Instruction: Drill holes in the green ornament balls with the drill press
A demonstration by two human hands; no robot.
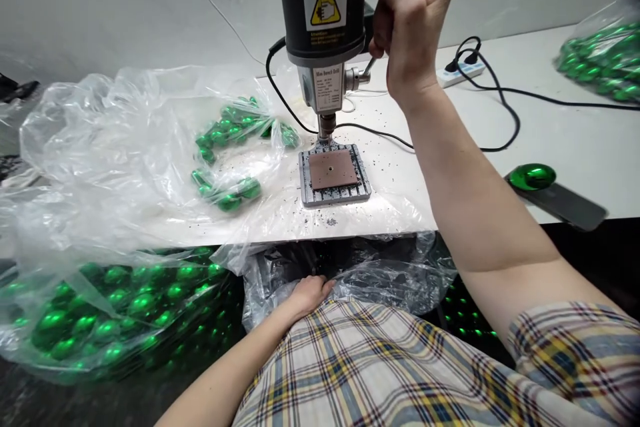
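Observation:
My right hand (417,23) is raised beside the motor housing of a mini bench drill (323,7), fingers curled around the end of its feed lever (369,68); the grip itself is partly hidden behind the fingers. Under the drill's chuck (327,123), a brown square plate (333,177) with a small hole in its middle lies on the slotted metal base (336,197). Low at my lap, my left hand (311,293) is closed against crumpled clear plastic (390,273) below the table edge; what its fingers hold, if anything, is hidden.
Shiny green balls (230,127) lie left of the drill among clear plastic (100,127). A big bag of green balls (115,307) hangs lower left, another bag (605,57) sits far right. One green piece (533,176) rests by a phone (575,203). A black cable (517,120) crosses near a power strip (463,70).

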